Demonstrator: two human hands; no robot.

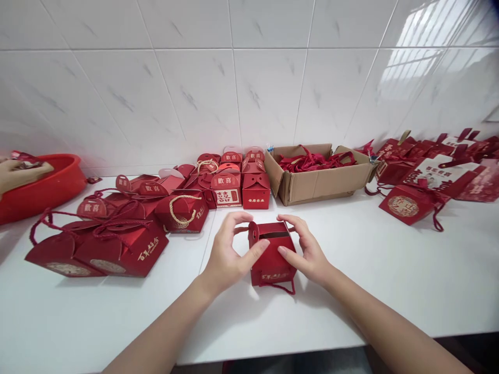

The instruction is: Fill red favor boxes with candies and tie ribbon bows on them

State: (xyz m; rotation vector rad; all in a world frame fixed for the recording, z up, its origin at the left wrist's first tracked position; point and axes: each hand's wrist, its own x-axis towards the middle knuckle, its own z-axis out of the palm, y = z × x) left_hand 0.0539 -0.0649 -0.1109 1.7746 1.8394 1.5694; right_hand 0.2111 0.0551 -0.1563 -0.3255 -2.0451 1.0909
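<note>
A small red gift box (pixel 274 262) with gold lettering stands on the white table in front of me. Its top flaps lean together, with a dark gap between them. A dark red cord (pixel 278 286) hangs at its near lower edge. From the left, my left hand (pixel 234 249) grips the box, thumb on the near flap and fingers round the far side. My right hand (pixel 306 246) holds the right side the same way, its thumb on the near face. The far fingertips are partly hidden behind the box.
Left stand red boxes with cord handles (pixel 120 249); more red boxes (pixel 226 189) line the wall. A cardboard box (pixel 327 182) holds red ribbons (pixel 312 160). Finished-looking boxes (pixel 413 202) crowd the right. Another person's hand (pixel 23 171) reaches over a red basin (pixel 58 182).
</note>
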